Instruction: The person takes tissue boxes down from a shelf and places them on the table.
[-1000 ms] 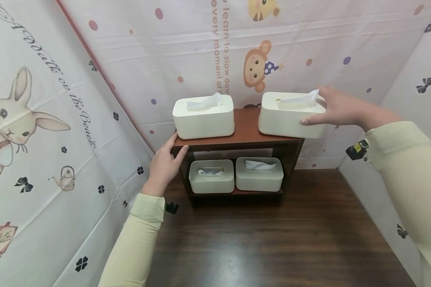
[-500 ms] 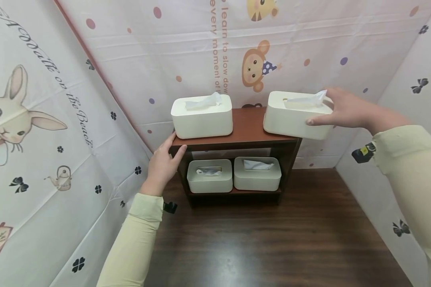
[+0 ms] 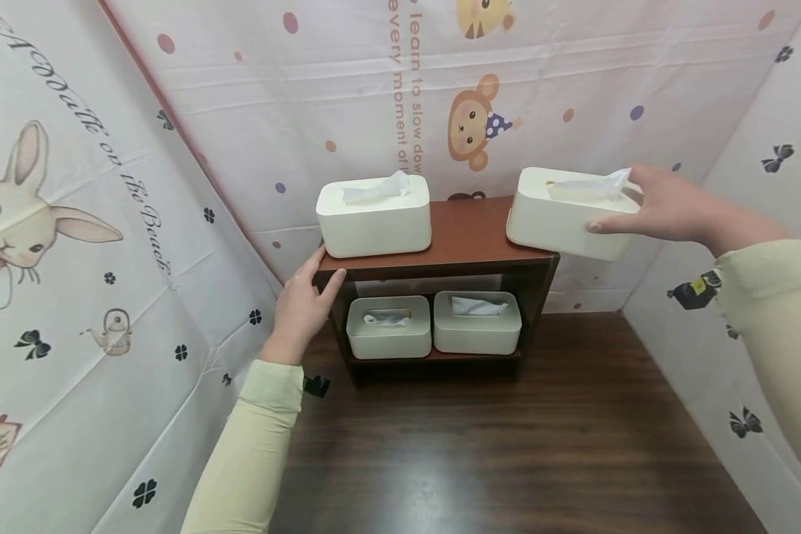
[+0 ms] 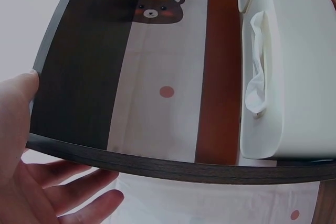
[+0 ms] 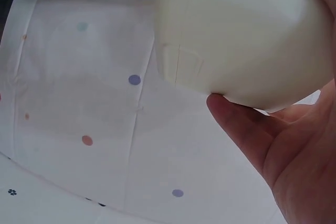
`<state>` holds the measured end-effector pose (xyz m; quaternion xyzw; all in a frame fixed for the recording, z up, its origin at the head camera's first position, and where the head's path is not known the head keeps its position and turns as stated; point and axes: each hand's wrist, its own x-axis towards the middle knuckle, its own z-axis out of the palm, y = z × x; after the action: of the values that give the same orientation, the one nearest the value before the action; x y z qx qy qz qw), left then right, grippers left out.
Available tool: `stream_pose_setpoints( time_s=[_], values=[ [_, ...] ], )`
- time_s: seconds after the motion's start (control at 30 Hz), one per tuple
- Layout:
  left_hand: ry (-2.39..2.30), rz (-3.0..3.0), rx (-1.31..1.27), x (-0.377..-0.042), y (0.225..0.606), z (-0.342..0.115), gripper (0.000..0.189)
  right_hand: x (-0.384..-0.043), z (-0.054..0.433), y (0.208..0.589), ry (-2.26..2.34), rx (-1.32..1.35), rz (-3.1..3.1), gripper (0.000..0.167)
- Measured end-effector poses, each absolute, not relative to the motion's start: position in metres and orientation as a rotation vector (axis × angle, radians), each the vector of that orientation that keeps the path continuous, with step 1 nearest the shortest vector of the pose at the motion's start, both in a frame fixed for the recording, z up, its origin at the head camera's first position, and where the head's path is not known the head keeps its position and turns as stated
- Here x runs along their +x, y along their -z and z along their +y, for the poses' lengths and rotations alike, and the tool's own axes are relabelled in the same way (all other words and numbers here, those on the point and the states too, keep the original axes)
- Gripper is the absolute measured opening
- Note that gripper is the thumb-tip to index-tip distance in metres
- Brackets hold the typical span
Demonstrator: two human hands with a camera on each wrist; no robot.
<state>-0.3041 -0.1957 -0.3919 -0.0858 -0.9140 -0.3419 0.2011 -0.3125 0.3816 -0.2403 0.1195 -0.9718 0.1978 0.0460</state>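
My right hand (image 3: 667, 211) grips the right end of a white tissue box (image 3: 561, 219), its thumb on the front face. A tissue sticks out of the top. This box is tilted, its left end over the shelf top and its right end past the shelf's right edge. In the right wrist view, the tissue box (image 5: 236, 40) shows from below with my thumb against it. My left hand (image 3: 303, 304) rests at the upper left corner of the small brown shelf (image 3: 467, 230), thumb at the front, fingers loosely extended along the outer side.
Another white tissue box (image 3: 377, 222) stands on the shelf top at the left. On the lower board sit two more, a left tissue box (image 3: 390, 334) and a right tissue box (image 3: 478, 330). Printed cloth (image 3: 347, 89) hangs behind and at both sides. Dark wooden floor (image 3: 494, 452) lies in front.
My right hand has carried the tissue box to the right, past the shelf edge, and its right end tilts lower. My left hand has stayed at the shelf corner.
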Motion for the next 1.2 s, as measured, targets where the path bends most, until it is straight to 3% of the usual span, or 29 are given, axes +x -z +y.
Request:
stream_pose_setpoints(
  time_s=[1.2],
  values=[
    [0.962,-2.546,-0.236,-0.304,0.393,-0.194,0.075,-0.288,0.428,0.252,-0.607,0.253,-2.885,0.084]
  ],
)
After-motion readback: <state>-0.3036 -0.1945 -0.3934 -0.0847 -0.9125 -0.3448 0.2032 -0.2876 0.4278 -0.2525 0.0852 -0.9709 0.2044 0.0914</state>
